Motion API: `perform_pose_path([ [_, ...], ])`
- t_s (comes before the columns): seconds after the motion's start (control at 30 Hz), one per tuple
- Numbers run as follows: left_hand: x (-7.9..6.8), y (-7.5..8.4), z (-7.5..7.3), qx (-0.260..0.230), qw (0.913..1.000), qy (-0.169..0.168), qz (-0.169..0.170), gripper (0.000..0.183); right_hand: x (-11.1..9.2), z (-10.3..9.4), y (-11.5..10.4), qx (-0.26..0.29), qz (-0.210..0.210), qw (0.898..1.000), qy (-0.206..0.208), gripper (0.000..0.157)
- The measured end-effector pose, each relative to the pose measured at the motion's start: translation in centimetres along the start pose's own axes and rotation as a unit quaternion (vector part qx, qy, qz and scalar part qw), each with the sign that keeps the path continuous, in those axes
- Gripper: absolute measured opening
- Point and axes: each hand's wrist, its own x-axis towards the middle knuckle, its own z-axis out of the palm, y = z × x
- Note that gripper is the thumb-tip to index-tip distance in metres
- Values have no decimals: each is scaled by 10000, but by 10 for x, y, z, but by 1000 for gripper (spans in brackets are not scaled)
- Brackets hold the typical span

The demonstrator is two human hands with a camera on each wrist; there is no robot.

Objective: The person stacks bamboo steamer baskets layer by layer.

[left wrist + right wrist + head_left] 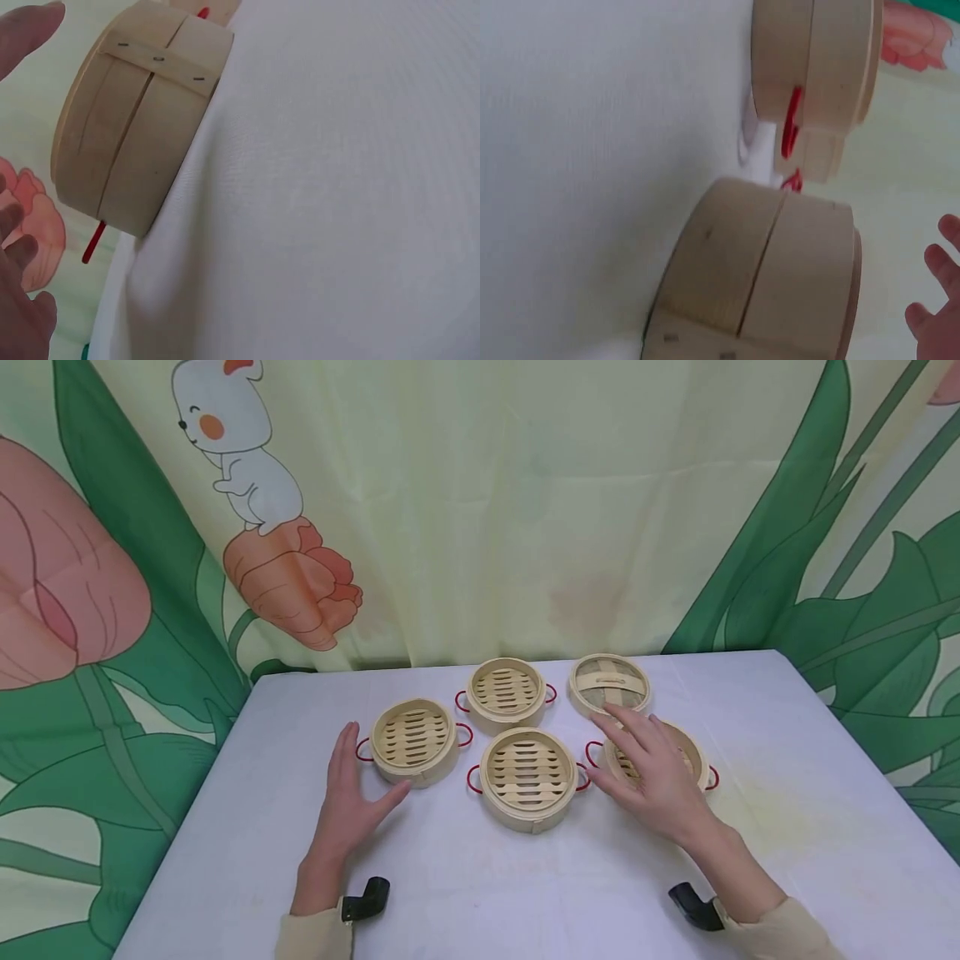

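Near the left edge of the group, my left hand [351,806] is held with fingers spread beside a round bamboo steamer basket [415,739] with red handles. In the left wrist view that basket's side wall [146,120] shows a stapled joint, and the fingers [22,255] are apart from it. My right hand [656,777] hovers over the right-hand steamer basket [697,756], covering much of it. The right wrist view has the fingers [941,270] spread, with nothing between them, beside this basket's wall [780,262]. The hands hold nothing.
A steamer basket [528,777] sits front centre between the hands, another [506,689] behind it. At the back right is a round bamboo piece with a woven top and strap handle [609,681]. White cloth covers the table [525,902]; a printed curtain [480,527] hangs behind.
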Motion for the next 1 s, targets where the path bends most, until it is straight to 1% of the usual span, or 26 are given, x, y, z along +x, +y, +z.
perform_pose_path([
  [0.17, 5, -1, 5, -64, 9999, -74, -73, 119, 1, 14, -7, 172, -294, 9986, -393, 73],
  [0.43, 10, -5, 9, -127, 9998, -115, -96, 119, 2, 33, -16, 470, -643, 9935, -807, 66],
  [0.6, 12, -5, 11, -258, 9994, -181, -126, 120, 0, 42, -20, 594, -792, 9903, -976, 68],
  [0.73, 14, -4, 12, -392, 9988, -242, -191, 120, -2, 47, -22, 558, -872, 9886, -1093, 69],
  [0.87, 15, -5, 13, -425, 9982, -312, -300, 123, -2, 49, -23, 491, -1044, 9872, -1100, 66],
  [1.0, 16, -8, 16, -532, 9975, -346, -318, 126, -2, 51, -24, 386, -1173, 9857, -1148, 62],
])
